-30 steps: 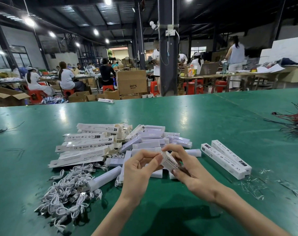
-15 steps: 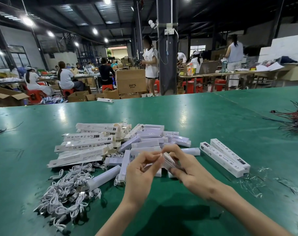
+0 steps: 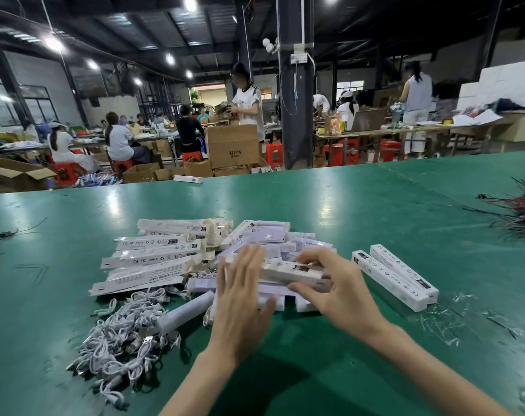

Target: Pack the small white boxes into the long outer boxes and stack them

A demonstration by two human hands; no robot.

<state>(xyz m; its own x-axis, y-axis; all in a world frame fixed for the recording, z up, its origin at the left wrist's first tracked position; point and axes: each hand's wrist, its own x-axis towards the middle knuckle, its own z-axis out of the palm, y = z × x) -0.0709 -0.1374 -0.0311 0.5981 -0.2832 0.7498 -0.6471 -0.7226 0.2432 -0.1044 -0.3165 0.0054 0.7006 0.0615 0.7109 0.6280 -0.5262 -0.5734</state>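
Two bare forearms enter from the lower edge over the green surface (image 3: 360, 211). The left hand (image 3: 243, 298) is flat and open, fingers spread and motion-blurred, gripping nothing, its fingertips over the near edge of the box pile. The right hand (image 3: 336, 289) grips a long outer box (image 3: 291, 270) between thumb below and fingers above, holding it roughly level just above the pile, its free end reaching toward the left hand. To the near left lies a tangle of white charging cables (image 3: 117, 340), with one white cylindrical unit (image 3: 184, 315) resting on its right edge. Beneath and beyond the hands, a loose pile of small white boxes (image 3: 273, 235) lies at mixed angles. Left of that pile, a fanned stack of flat, unfilled outer boxes (image 3: 156, 259) shows printed CE, FC and RoHS marks. Right of the right hand, two closed outer boxes (image 3: 396, 276) lie side by side, touching, set diagonally on the surface, apart from the pile. Scraps of clear plastic film (image 3: 453, 322) lie just near of them. At the far right edge sits a bundle of dark reddish wires (image 3: 522, 211). Beyond the surface's far edge stands a brown carton (image 3: 233, 145), a dark steel column (image 3: 294, 85), and several seated and standing workers at other benches with red stools.
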